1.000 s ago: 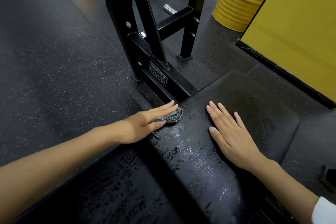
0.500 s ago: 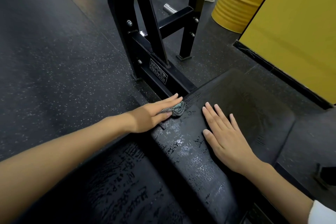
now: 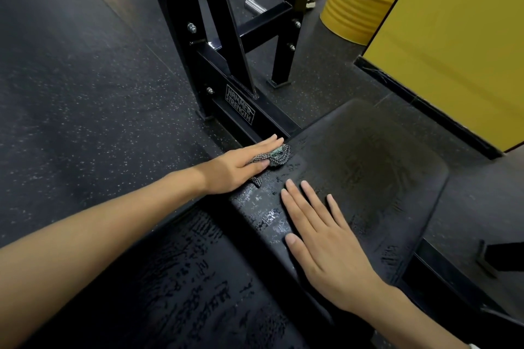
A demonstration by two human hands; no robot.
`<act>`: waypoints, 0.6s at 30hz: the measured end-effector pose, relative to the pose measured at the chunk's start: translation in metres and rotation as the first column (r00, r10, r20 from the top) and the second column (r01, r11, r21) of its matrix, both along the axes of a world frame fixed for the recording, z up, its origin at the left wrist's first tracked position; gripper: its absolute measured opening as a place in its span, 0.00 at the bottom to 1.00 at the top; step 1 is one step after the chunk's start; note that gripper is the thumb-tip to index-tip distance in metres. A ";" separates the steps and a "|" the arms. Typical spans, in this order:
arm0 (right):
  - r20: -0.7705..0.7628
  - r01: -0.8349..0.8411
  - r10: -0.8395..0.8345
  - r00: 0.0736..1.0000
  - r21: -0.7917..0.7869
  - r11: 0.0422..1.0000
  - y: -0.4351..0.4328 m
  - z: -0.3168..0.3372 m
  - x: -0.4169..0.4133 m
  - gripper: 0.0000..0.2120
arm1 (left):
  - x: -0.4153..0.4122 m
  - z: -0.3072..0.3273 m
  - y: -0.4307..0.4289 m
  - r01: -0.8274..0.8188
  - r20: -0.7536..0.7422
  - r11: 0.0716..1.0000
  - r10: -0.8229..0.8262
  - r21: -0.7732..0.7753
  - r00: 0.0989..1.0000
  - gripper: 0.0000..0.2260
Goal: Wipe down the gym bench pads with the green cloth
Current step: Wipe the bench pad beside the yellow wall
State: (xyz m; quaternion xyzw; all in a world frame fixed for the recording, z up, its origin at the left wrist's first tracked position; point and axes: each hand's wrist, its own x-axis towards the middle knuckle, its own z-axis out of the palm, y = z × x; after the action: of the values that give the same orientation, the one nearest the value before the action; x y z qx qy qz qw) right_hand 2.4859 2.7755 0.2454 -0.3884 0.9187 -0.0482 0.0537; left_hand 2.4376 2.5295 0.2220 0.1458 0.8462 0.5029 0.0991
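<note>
Left hand [image 3: 241, 163], fingers together, presses the cloth [image 3: 273, 154] on the pad [image 3: 368, 167] edge to wipe it; right hand [image 3: 320, 238], fingers spread, steadies the pad.

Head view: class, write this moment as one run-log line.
left hand: presses green cloth on seat pad edge | right hand: flat on seat pad | holding: nothing
</note>
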 end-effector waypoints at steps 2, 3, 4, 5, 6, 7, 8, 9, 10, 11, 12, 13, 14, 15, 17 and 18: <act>0.007 -0.004 0.004 1.000 0.000 1.000 0.000 0.000 -0.001 0.28 | 0.003 0.000 -0.001 -0.003 0.015 1.000 0.003 0.008 1.000 0.22; 0.010 -0.006 0.006 1.000 0.002 1.000 0.000 0.000 -0.001 0.28 | 0.006 0.001 -0.001 -0.006 0.021 1.000 0.006 0.007 1.000 0.22; 0.008 -0.006 0.006 1.000 0.000 1.000 0.000 0.001 -0.001 0.28 | 0.009 0.001 -0.003 -0.010 0.028 1.000 0.010 0.005 1.000 0.23; 0.005 -0.005 0.005 1.000 -0.004 1.000 0.000 0.001 -0.001 0.28 | 0.014 0.002 -0.004 -0.013 0.037 1.000 0.013 0.003 0.999 0.23; 0.005 -0.005 0.005 1.000 -0.008 1.000 0.000 0.001 -0.001 0.28 | 0.019 0.003 -0.007 -0.013 0.049 1.000 0.013 0.000 0.999 0.23; 0.008 -0.004 0.004 1.000 -0.012 1.000 0.000 0.001 -0.001 0.28 | 0.025 0.005 -0.010 -0.007 0.058 1.000 0.008 -0.003 0.998 0.23; 0.013 -0.004 0.005 1.000 -0.016 1.000 0.000 0.001 -0.001 0.28 | 0.032 0.006 -0.013 0.000 0.060 1.000 0.000 -0.005 0.998 0.22; 0.017 -0.005 0.006 1.000 -0.022 1.000 0.000 0.002 -0.001 0.28 | 0.039 0.007 -0.017 0.002 0.059 1.000 -0.002 0.001 0.998 0.21; 0.022 -0.006 0.007 1.000 -0.024 1.000 0.000 0.002 -0.001 0.28 | 0.047 0.007 -0.021 -0.002 0.061 1.000 0.002 0.007 0.998 0.21; 0.023 -0.007 0.008 1.000 -0.025 1.000 0.000 0.002 -0.001 0.28 | 0.054 0.008 -0.025 -0.005 0.069 1.000 0.004 0.005 0.998 0.22; 0.022 -0.007 0.008 1.000 -0.023 1.000 0.000 0.002 -0.001 0.28 | 0.061 0.007 -0.029 0.000 0.077 1.000 0.001 -0.003 0.997 0.22; 0.019 -0.005 0.006 1.000 -0.023 1.000 0.000 0.001 -0.001 0.28 | 0.067 0.006 -0.033 0.009 0.078 1.000 -0.008 -0.011 0.997 0.23; 0.015 -0.003 0.003 1.000 -0.023 1.000 0.000 0.002 -0.001 0.28 | 0.073 0.005 -0.037 0.014 0.075 1.000 -0.013 -0.012 0.997 0.23; 0.014 -0.001 0.001 1.000 -0.019 1.000 -0.001 0.001 -0.001 0.28 | 0.080 0.004 -0.042 0.012 0.075 1.000 -0.011 -0.006 0.997 0.22; 0.020 0.002 -0.002 1.000 -0.007 1.000 -0.001 0.001 -0.001 0.28 | 0.095 0.003 -0.051 0.015 0.065 1.000 -0.016 0.010 0.998 0.22; 0.027 0.004 -0.004 1.000 -0.009 1.000 -0.001 0.002 -0.001 0.28 | 0.101 0.002 -0.054 0.017 0.055 1.000 -0.018 0.016 0.998 0.24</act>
State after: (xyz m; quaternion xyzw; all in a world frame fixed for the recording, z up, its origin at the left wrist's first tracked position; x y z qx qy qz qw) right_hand 2.4848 2.7741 0.2469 -0.3860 0.9185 -0.0575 0.0642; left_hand 2.5388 2.4754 0.2243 0.1400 0.8380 0.5122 0.1255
